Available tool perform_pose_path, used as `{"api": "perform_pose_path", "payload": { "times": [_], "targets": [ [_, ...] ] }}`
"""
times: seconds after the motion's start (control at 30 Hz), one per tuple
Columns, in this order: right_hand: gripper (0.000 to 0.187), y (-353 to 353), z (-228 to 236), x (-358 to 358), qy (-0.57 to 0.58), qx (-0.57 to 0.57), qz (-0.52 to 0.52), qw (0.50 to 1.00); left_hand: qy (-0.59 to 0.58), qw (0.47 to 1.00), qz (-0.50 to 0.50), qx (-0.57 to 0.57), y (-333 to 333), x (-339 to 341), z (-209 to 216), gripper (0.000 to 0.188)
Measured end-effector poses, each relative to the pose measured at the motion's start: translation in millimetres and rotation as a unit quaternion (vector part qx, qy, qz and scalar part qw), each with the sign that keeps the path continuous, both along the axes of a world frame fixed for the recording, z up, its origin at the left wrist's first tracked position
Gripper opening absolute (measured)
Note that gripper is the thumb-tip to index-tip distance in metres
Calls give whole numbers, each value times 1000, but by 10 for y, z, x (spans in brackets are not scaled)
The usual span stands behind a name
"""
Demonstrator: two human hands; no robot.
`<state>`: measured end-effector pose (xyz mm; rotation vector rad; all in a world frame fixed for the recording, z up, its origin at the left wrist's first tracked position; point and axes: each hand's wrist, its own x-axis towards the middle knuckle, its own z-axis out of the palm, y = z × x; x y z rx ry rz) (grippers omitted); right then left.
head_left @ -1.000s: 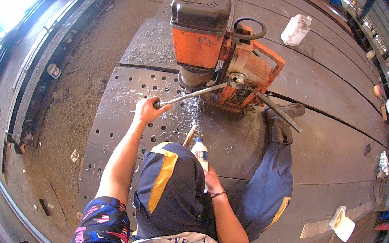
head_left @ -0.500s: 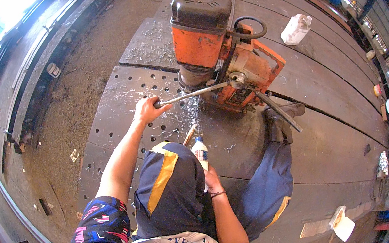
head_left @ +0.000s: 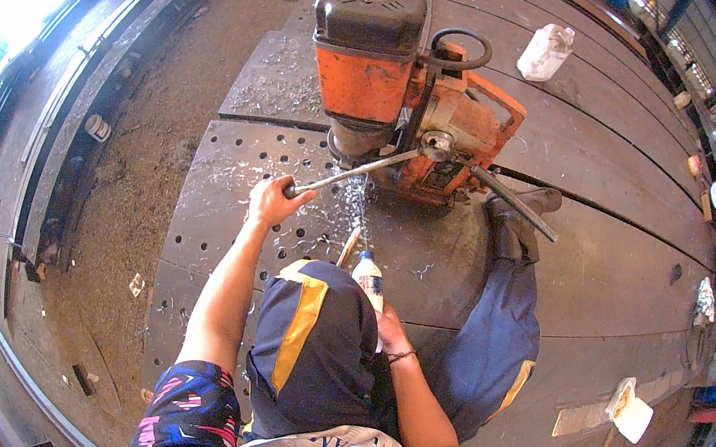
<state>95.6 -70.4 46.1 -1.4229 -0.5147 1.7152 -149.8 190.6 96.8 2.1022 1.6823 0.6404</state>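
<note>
An orange magnetic drill [head_left: 360,82] with a black motor cap stands on the steel plate [head_left: 282,240], which has several drilled holes. My left hand [head_left: 274,203] is closed round the end of the drill's feed lever [head_left: 351,173]. In my right hand [head_left: 391,331], beside my bent knee, is a plastic bottle [head_left: 369,278] with a blue cap, its top pointing toward the drill. My knee hides part of that hand and the bottle's lower end. Silvery metal shavings [head_left: 357,200] lie below the drill's spindle, where the cutting spot itself is partly hidden.
A second lever arm [head_left: 514,205] sticks out to the right of the drill. A white jug [head_left: 546,53] stands at the back right, and a cut-open white container [head_left: 630,414] lies at the right. More shavings [head_left: 281,89] are scattered left of the machine.
</note>
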Motion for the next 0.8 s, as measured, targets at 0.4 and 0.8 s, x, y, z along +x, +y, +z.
{"api": "perform_pose_path", "payload": {
  "times": [0.4, 0.8],
  "targets": [
    [39, -7, -151, -13, -3, 10, -13, 1000, -8, 1000, 3, 5, 0, -4, -53, 63],
    [35, -41, -264, -8, 9, 20, -14, 1000, 1, 1000, 4, -14, -13, 23, -22, 66]
  ]
}}
